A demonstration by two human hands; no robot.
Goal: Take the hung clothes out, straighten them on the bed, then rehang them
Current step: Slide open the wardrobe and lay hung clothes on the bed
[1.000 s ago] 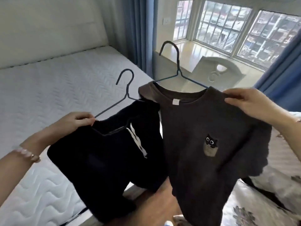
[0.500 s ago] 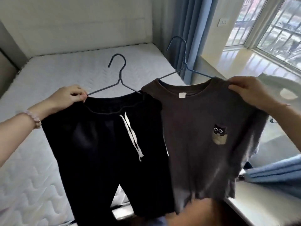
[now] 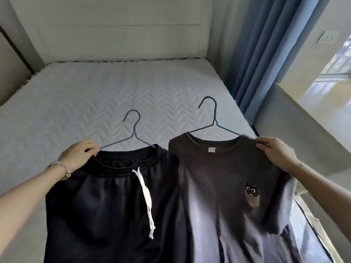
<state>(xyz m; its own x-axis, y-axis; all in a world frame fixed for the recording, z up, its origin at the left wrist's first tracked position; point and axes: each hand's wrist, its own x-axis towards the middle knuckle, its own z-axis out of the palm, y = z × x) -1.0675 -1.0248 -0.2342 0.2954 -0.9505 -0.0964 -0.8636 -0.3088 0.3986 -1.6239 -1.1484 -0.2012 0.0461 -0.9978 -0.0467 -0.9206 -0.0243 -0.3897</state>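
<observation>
Black shorts (image 3: pixel 106 205) with a white drawstring hang from a thin blue wire hanger (image 3: pixel 133 133). My left hand (image 3: pixel 79 158) grips the hanger's left end together with the waistband. A dark brown T-shirt (image 3: pixel 224 186) with a small cat patch hangs on a second wire hanger (image 3: pixel 214 122). At the shirt's right shoulder, my right hand (image 3: pixel 275 156) pinches cloth and hanger. Both garments hang side by side over the near end of the white quilted bed (image 3: pixel 95 95).
A white padded headboard (image 3: pixel 114 29) stands at the bed's far end. Blue curtains (image 3: pixel 266 44) hang to the right, beside a grey ledge (image 3: pixel 303 120) and a bright window. A brown panel (image 3: pixel 9 63) borders the bed on the left.
The view has turned left from the window toward the bed. Both hangers have swung over the mattress and lowered, and the shorts now hang flat and spread.
</observation>
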